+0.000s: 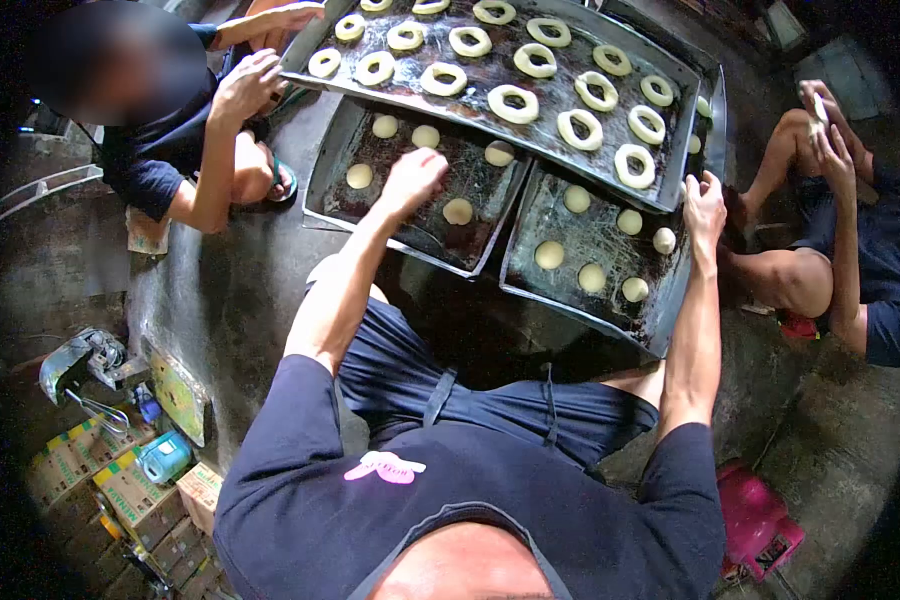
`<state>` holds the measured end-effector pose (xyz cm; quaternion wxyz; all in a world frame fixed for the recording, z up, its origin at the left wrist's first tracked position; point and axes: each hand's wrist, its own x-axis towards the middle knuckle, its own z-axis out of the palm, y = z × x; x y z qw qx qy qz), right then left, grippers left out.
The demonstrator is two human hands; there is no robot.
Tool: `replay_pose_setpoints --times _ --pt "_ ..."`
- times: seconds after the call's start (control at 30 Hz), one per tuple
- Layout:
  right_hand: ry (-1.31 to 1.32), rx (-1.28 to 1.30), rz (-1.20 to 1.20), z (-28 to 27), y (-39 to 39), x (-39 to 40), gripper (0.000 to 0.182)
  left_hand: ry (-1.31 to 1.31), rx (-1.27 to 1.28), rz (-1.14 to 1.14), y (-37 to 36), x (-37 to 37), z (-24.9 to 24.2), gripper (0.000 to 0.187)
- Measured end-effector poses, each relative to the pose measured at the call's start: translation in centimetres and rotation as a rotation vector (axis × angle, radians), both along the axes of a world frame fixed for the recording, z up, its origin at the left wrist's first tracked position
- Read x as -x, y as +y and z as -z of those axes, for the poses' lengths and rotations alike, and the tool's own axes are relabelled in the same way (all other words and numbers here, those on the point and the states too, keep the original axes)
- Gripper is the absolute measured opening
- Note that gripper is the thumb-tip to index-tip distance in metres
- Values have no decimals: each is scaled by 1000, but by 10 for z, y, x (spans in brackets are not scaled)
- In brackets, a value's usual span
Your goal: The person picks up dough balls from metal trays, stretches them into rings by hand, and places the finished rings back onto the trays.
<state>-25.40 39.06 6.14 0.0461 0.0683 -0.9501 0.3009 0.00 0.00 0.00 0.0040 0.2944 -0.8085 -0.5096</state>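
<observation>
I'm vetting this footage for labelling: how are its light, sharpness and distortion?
Head view: dough rings brightly lit, pale streaks on the upper tray, deep shadow below the lower trays; left hand and right hand readable in outline; wide-angle bowing, corners falling to black; an oval blur covering the head of the person at left.

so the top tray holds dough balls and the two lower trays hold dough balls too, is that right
Not quite: the head view shows the top tray holding dough rings. The two lower trays do hold dough balls.
</observation>
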Motion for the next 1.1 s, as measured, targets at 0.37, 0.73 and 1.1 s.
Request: replay_pose_setpoints --times 0.37,0.73,1.1 --pt "-547 450 -395 -8 -70 -228 26 92 -38 117 56 -33 60 48" --pt "-506 933 -423 -54 -123 -228 34 521 -918 -55 136 -51 -120 33" --pt "-346 704 -478 -81 -91 -225 37 479 -689 29 157 -37 -132 41"
